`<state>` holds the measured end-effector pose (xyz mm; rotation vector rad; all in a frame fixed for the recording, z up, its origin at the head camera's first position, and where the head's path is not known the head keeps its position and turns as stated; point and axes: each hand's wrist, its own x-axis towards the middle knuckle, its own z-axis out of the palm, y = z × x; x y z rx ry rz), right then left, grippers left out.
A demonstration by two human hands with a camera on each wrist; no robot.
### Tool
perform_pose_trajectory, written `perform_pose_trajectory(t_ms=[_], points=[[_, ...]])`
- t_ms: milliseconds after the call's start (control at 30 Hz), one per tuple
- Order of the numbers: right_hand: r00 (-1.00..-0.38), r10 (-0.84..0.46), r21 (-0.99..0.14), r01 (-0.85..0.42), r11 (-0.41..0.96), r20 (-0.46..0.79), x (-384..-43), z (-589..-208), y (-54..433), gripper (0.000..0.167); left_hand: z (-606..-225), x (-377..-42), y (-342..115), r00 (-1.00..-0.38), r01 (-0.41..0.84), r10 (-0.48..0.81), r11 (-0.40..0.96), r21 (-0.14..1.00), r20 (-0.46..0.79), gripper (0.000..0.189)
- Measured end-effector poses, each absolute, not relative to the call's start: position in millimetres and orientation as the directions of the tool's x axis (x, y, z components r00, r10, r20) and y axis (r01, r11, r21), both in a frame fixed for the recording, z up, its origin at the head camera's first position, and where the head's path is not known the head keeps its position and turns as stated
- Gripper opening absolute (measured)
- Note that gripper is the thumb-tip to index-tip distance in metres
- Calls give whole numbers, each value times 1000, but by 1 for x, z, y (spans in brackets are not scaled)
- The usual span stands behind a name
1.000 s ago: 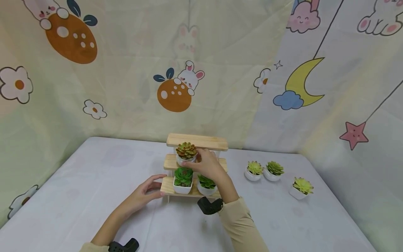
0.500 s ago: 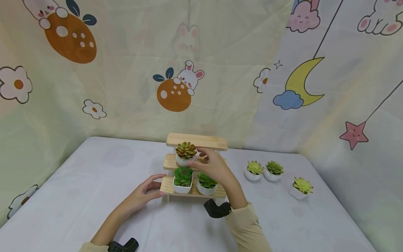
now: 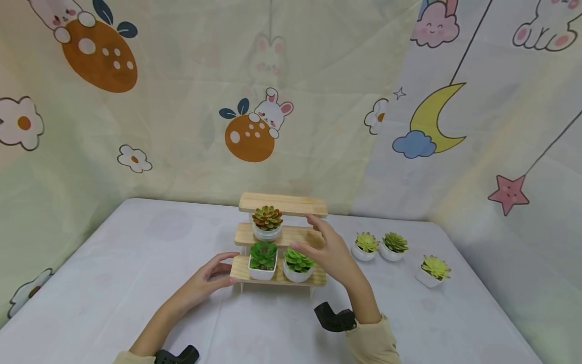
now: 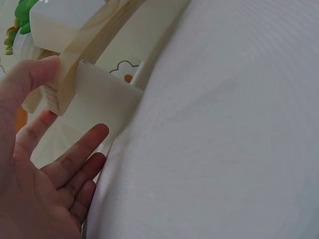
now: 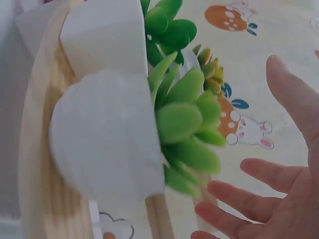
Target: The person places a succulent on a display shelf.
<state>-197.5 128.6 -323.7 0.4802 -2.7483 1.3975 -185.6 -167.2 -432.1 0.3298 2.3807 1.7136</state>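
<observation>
A three-tier wooden plant stand stands in the middle of the table. My left hand pinches the left end of its lowest board, thumb on top and index finger at the edge, the other fingers spread. On the middle board sits a brownish-orange succulent in a round white pot. The lowest board bears a dark green succulent in a square white pot and a bright green succulent in a round white pot. My right hand, fingers apart and holding nothing, hovers by the stand's right side.
On the right of the white-covered table stand two potted succulents side by side, a light green one and a darker one. Another light green potted succulent is farther right. A printed cloth backdrop rises behind the table.
My right hand has let go of the brownish-orange succulent's pot, spread its fingers and drawn back to the right. That pot stays on the middle board. My left hand keeps its place.
</observation>
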Motion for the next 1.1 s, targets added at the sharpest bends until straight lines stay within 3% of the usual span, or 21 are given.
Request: perform_pose_trajectory(t_ms=[500, 1100], points=[[-972, -147, -791, -236, 564, 185, -201, -340, 179, 87, -434, -185, -168, -954, 101, 299, 307, 946, 5, 57], [-984, 89, -772, -63, 633, 153, -221, -366, 237, 93, -432, -185, -167, -952, 124, 306, 315, 941, 23, 57]])
